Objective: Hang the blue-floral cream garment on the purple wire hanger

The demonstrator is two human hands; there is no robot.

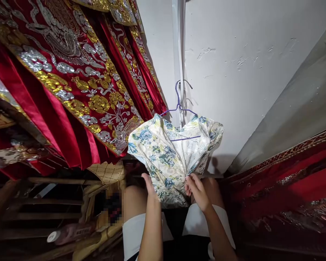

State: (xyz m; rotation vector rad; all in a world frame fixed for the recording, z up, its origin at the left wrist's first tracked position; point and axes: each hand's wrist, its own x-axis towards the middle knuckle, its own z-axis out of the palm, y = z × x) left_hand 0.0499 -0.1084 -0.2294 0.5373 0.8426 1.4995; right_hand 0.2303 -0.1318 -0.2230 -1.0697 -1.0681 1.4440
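A white short-sleeved floral garment [163,156] with blue and yellow flowers hangs in front of me, its V-shaped neckline facing me. It is on a thin purple hanger [178,106], whose hook sits up by a white vertical strip on the wall. My right hand [195,187] is closed at the lower end of the neckline, fingertips pinching the fabric near the front edge. Along the garment's lower left side, my left hand [150,186] is upright with a digit stretched out; its other fingers are largely hidden by the cloth.
Red embroidered cloth [97,83] with gold and silver sequins hangs at the left. Below it stand a bamboo-like wooden frame [54,215] and a bottle with a white cap [67,233]. A white wall [233,72] lies behind; more red cloth [293,195] is at the right.
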